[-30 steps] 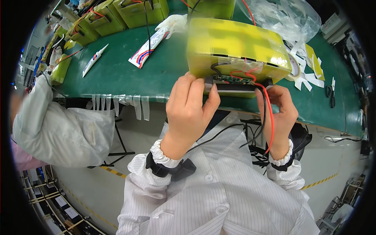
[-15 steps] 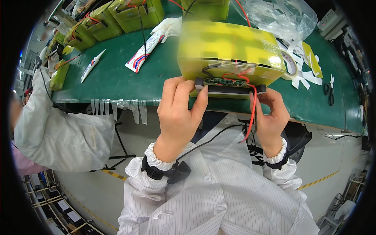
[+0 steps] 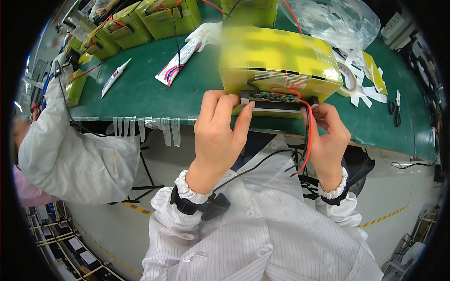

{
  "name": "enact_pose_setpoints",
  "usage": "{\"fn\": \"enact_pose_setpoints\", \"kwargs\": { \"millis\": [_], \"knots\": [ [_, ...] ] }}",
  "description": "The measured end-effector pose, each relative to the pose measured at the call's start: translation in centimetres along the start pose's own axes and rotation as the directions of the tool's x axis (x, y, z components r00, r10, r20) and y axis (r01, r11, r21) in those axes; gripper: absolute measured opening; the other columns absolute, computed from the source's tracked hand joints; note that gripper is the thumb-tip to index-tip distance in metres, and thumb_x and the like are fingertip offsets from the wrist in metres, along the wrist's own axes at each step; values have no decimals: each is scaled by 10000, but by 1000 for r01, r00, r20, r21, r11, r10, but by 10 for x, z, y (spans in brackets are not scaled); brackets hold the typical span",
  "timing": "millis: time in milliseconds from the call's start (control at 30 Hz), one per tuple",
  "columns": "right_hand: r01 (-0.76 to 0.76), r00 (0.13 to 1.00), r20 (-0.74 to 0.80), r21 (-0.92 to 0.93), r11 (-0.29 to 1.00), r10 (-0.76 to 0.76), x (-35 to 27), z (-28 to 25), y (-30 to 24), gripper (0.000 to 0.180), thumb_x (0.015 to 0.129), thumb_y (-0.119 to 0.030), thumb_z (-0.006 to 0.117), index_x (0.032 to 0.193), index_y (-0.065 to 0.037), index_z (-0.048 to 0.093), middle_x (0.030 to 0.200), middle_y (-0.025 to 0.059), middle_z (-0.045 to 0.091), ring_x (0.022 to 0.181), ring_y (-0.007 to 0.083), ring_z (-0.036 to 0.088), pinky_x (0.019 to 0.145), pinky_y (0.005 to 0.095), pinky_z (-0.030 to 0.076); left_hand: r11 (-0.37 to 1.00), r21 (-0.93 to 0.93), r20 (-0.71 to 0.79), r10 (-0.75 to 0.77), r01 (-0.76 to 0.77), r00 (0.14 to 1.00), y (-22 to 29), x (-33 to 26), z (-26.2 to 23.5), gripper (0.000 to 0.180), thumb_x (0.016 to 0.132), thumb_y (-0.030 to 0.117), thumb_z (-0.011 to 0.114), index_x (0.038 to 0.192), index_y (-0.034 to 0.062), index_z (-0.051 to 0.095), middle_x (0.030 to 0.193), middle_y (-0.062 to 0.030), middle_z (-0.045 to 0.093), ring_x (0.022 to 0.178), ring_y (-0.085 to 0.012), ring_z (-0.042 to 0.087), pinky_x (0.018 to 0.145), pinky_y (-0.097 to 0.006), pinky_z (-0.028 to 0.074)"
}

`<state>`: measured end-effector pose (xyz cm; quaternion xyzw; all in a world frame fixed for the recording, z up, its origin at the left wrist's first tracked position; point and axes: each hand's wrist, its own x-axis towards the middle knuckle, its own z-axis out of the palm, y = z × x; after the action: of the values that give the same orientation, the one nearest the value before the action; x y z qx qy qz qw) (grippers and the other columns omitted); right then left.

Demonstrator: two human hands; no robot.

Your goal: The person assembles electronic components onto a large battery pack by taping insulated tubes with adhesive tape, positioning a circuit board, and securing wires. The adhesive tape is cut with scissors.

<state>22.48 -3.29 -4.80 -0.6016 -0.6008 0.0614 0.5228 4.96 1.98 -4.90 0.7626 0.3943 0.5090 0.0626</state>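
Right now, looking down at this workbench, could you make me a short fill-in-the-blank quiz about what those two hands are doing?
1. Both hands press on the near end of a large block wrapped in ____ film.
2. The table under it has a ____ top.
3. Beside the right hand, a black wire and a ____ wire hang down.
4. Short strips of clear tape hang from the table's ____ edge, to the left of the left hand.

Missing words: yellow; green; red; front
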Motion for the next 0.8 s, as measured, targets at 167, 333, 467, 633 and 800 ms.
{"fn": "enact_pose_setpoints", "kwargs": {
  "millis": [167,333,467,633,800],
  "knots": [
    [32,999,-28,-30,999,-33,2,0,-6,131,730,23,628,826,31,540,703,114,599,602,182,608,577,247,479,1000,9,2,-12,12,1000,-1,0,-1,169,737,64,662,807,-11,527,826,-117,509,656,-247,545,563,-307,451],
    [46,999,-18,-49,998,-47,4,-1,-6,126,730,23,627,826,32,546,704,112,598,602,182,607,577,245,477,1000,-30,-20,2,-2,1000,-2,2,1,178,723,59,679,798,-3,529,807,-101,513,628,-219,555,540,-295,448],
    [29,1000,-8,-47,998,-29,5,-4,-3,114,733,28,621,823,36,552,711,113,599,614,192,608,582,250,477,1000,-21,-24,0,-1,1000,-4,4,1,194,699,70,704,773,2,537,778,-91,518,602,-201,551,520,-284,443],
    [76,997,-14,-59,995,-77,5,-3,2,119,716,27,639,805,32,561,719,112,602,609,206,605,573,254,470,1000,3,-75,5,-5,997,-8,2,5,207,664,91,734,738,9,558,745,-82,530,576,-184,533,499,-269,431],
    [152,988,-29,-88,984,-155,7,-3,6,139,700,27,657,805,26,566,718,115,600,603,220,598,564,258,466,999,-1,-109,48,-49,993,-16,1,7,249,624,119,760,734,15,563,744,-78,531,599,-195,528,503,-277,424]
  ]
}}
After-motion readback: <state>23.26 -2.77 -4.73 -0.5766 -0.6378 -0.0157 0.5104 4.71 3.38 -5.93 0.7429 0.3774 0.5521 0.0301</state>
